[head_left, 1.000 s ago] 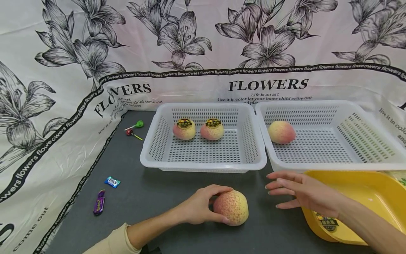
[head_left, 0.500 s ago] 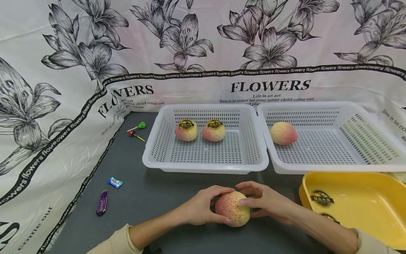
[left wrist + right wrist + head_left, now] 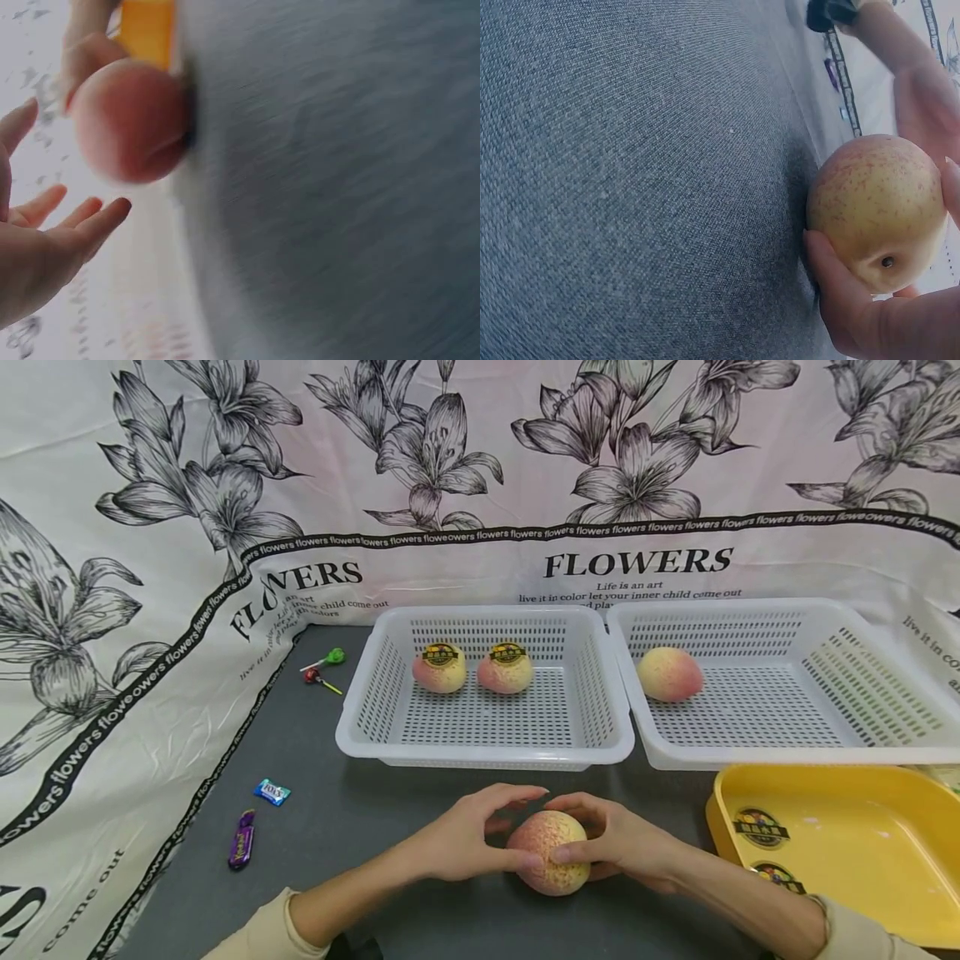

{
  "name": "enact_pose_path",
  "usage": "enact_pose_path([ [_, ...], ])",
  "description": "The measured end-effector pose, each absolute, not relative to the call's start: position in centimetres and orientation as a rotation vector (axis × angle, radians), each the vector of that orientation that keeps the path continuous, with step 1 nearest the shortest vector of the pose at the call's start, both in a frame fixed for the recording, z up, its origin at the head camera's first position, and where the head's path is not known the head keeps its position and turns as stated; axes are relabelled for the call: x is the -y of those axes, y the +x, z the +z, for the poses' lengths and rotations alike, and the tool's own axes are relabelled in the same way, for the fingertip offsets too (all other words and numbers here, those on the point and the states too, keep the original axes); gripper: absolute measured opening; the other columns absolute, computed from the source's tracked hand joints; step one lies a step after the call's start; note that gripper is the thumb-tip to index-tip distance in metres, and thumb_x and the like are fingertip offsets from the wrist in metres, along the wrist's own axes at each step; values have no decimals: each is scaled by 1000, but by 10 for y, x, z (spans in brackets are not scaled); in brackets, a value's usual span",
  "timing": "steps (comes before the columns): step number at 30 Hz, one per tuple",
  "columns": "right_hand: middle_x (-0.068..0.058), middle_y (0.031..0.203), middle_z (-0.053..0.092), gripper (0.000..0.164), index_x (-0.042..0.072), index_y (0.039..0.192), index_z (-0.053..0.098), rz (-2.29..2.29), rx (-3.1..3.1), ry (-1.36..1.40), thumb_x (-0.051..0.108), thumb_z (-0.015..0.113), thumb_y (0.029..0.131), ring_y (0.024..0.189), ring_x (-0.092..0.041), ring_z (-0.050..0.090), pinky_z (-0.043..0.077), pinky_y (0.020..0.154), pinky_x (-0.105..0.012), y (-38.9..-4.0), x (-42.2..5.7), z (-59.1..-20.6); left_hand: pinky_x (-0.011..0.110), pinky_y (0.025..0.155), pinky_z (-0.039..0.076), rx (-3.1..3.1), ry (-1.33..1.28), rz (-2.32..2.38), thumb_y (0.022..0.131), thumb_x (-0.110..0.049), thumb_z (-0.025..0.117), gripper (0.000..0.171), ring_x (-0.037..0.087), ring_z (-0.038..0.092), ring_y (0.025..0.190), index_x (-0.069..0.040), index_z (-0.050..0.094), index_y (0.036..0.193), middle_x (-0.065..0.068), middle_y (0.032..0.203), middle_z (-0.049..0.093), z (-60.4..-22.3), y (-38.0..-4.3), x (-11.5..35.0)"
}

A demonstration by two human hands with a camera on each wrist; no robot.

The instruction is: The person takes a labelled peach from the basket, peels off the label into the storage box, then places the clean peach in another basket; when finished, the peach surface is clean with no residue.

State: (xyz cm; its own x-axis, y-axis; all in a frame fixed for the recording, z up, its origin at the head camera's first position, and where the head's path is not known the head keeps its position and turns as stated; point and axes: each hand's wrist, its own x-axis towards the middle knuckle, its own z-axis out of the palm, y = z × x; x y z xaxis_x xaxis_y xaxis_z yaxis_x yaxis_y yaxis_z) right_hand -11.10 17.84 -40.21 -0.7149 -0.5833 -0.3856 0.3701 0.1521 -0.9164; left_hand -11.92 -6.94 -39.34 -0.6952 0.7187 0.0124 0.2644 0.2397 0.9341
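At the near edge, two beige sleeves are reaching in from either side. A person's right hand is gripping a large pink-and-yellow peach, with thumb and fingers curling around its right side. The left hand is facing the fruit's other side, its thumb and fingers spreading apart; the left wrist view is showing a gap between this hand and the fruit. The large peach is sitting at the front middle, on or just above a dark gray tabletop; the right wrist view is showing its stem hollow.

To the right, a yellow tray is standing beside the right forearm, with round black-and-gold stickers showing on its left side. Well to the left, a purple-wrapped candy is lying just in front of a blue-wrapped candy.

Farther back, two white perforated baskets are standing side by side. The left basket is holding two stickered peaches; the right basket is holding one peach near its left wall. Left of them, a red lollipop and a green lollipop are lying close together. Behind everything, a white flower-printed cloth is hanging.
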Motion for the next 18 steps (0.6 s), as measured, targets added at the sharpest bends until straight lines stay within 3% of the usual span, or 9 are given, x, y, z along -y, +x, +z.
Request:
enact_pose_path([
  [5,-18,127,49,61,-2,136,38,-1656,-1705,-206,17,70,88,104,-29,55,51,80,-49,-112,-178,-403,31,99,40,-2045,909,1638,92,-20,65,59,28,40,130,-8,39,144,7,145,41,-361,-131,91],
  [11,-18,129,48,61,-2,136,39,-1657,-1693,-213,16,70,88,105,-29,54,51,80,-48,-112,-178,-403,31,94,44,-2207,830,1983,95,-13,60,50,33,43,126,1,41,140,13,137,48,-332,-152,134],
  [15,-18,128,48,61,-2,136,39,-1655,-1697,-212,16,70,87,105,-29,54,51,80,-48,-111,-178,-403,26,94,43,-2463,608,2102,96,-8,56,44,26,48,123,2,44,138,13,135,50,-332,-169,163],
  [18,-18,128,48,60,-1,136,39,-1659,-1699,-207,17,70,87,104,-29,54,51,80,-49,-111,-179,-403,30,100,37,-2633,374,2099,97,-11,57,45,22,45,125,1,45,138,13,138,47,-341,-180,182],
])
